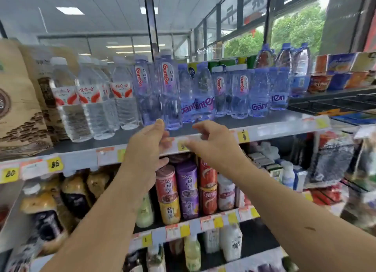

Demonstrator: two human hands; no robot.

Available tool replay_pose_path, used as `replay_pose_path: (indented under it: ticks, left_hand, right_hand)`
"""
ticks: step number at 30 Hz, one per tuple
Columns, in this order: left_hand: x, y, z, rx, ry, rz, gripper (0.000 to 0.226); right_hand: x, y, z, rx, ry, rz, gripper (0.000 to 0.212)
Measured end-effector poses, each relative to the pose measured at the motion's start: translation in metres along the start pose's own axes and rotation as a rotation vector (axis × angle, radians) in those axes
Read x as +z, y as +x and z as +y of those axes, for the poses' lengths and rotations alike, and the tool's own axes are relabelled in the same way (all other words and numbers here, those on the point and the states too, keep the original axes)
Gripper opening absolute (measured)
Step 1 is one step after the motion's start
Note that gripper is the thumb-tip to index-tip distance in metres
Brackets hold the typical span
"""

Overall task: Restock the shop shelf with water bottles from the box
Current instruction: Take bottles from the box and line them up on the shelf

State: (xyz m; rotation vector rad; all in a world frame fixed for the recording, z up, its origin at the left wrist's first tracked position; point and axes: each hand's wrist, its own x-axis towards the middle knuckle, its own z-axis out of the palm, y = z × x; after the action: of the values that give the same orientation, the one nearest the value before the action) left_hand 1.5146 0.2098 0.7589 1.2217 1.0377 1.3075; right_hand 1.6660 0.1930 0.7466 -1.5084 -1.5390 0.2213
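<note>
Blue-tinted clear plastic water bottles (169, 92) already line the grey metal shelf (284, 119), with front space left to fill; left hand (146, 149) and right hand (213, 145) hover empty, fingers relaxed.

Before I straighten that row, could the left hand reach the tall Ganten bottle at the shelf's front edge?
Probably yes: the left hand is right by the base of the tall Ganten bottle, which stands foremost, with nothing between them.

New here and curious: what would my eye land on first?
The left hand and right hand, both empty, reach up at the front edge of the top shelf. Just behind them stands a row of blue-tinted Ganten water bottles, with clear red-labelled water bottles to their left.
</note>
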Motion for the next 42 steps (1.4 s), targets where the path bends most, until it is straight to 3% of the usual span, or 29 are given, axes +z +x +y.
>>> replay_pose_path:
  ticks: [8, 11, 16, 20, 23, 26, 30, 35, 39, 42]
  left_hand:
    - [-0.020, -0.072, -0.160, -0.305, 0.075, -0.133, 0.019]
    - [-0.024, -0.101, -0.232, -0.451, 0.106, -0.149, 0.031]
    - [-0.028, -0.150, -0.359, -0.661, 0.172, -0.168, 0.028]
    - [-0.031, -0.190, -0.474, -0.799, 0.250, -0.138, 0.026]
    - [-0.035, -0.218, -0.570, -0.881, 0.306, -0.085, 0.029]
    - [-0.040, -0.238, -0.659, -0.931, 0.321, -0.060, 0.033]
    - [-0.046, -0.248, -0.755, -0.955, 0.307, -0.024, 0.039]
    - [-0.045, -0.240, -0.834, -0.919, 0.252, -0.014, 0.032]
    - [-0.048, -0.237, -0.882, -0.884, 0.133, -0.062, 0.064]
    - [-0.049, -0.235, -0.901, -0.868, 0.077, -0.046, 0.085]
  right_hand:
    - [0.054, -0.164, 0.088, 0.349, -0.055, -0.148, 0.043]
    - [0.080, -0.223, 0.139, 0.495, -0.093, -0.253, 0.046]
    - [0.122, -0.324, 0.240, 0.679, -0.155, -0.352, 0.030]
    - [0.164, -0.402, 0.333, 0.810, -0.173, -0.546, 0.012]
    - [0.213, -0.462, 0.413, 0.840, -0.201, -0.669, 0.031]
    - [0.266, -0.511, 0.484, 0.834, -0.223, -0.770, 0.032]
    - [0.332, -0.555, 0.560, 0.823, -0.220, -0.784, 0.034]
    - [0.403, -0.574, 0.640, 0.802, -0.208, -0.777, 0.060]
    - [0.446, -0.585, 0.697, 0.774, -0.208, -0.889, 0.087]
    - [0.463, -0.603, 0.720, 0.777, -0.128, -0.874, 0.093]
